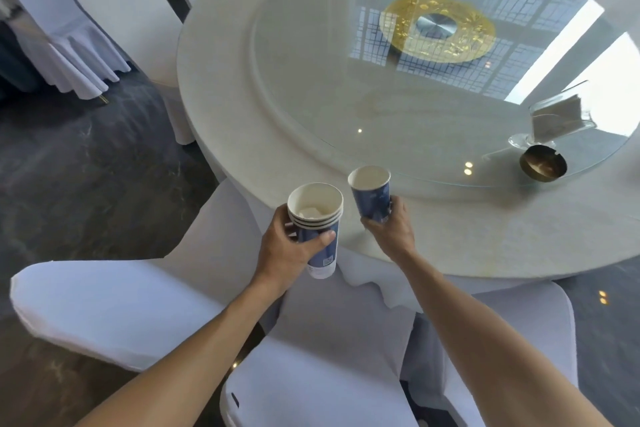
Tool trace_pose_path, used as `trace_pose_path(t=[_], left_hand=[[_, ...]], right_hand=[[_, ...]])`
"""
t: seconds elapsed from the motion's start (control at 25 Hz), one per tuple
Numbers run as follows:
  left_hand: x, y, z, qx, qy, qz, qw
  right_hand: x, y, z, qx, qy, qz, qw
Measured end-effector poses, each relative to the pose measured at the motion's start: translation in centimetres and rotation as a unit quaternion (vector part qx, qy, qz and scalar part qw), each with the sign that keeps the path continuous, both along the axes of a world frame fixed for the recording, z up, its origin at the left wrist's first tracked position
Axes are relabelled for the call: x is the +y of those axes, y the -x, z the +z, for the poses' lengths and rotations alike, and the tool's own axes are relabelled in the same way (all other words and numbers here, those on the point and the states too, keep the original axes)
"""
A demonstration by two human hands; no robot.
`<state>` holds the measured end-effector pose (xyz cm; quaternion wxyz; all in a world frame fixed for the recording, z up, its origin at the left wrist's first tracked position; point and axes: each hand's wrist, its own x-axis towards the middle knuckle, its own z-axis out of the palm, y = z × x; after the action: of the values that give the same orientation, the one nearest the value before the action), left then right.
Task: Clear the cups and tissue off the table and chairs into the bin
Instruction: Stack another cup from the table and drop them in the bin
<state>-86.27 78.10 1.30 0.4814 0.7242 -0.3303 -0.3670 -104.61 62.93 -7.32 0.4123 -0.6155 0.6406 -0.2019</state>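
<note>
My left hand (289, 250) grips a stack of several nested blue-and-white paper cups (317, 218), tilted slightly, with a crumpled white tissue lying inside the top one. Just to its right, my right hand (389, 224) holds a single blue paper cup (370, 194) by its lower half, and that cup looks empty inside. Both are held over the near edge of the round white-clothed table (242, 107). No bin is in view.
A glass turntable (346, 97) with a gold centre covers the table's middle. On its right edge stand a clear napkin holder (557, 114) and a dark metal ashtray (543, 166). White-covered chairs (104, 305) stand below my arms and at the far left.
</note>
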Motion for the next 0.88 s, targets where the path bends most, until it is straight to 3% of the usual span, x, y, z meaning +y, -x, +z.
trace_pose_path(t=[0.24, 0.36, 0.6, 0.88], left_hand=[[-3.3, 3.5, 4.6, 0.067, 0.091, 0.012, 0.993], [-4.8, 7.9, 6.2, 0.090, 0.111, -0.059, 0.988], [-4.1, 20.0, 5.8, 0.061, 0.092, -0.234, 0.966], [-0.8, 33.6, 7.3, 0.034, 0.080, -0.335, 0.938]], right_hand=[[9.5, 6.8, 1.3, -0.048, -0.033, -0.042, 0.997], [13.2, 11.0, 2.2, -0.047, -0.050, -0.049, 0.996], [16.7, 19.5, 6.3, -0.089, 0.005, -0.125, 0.988], [20.7, 32.0, 11.2, -0.100, 0.092, -0.159, 0.978]])
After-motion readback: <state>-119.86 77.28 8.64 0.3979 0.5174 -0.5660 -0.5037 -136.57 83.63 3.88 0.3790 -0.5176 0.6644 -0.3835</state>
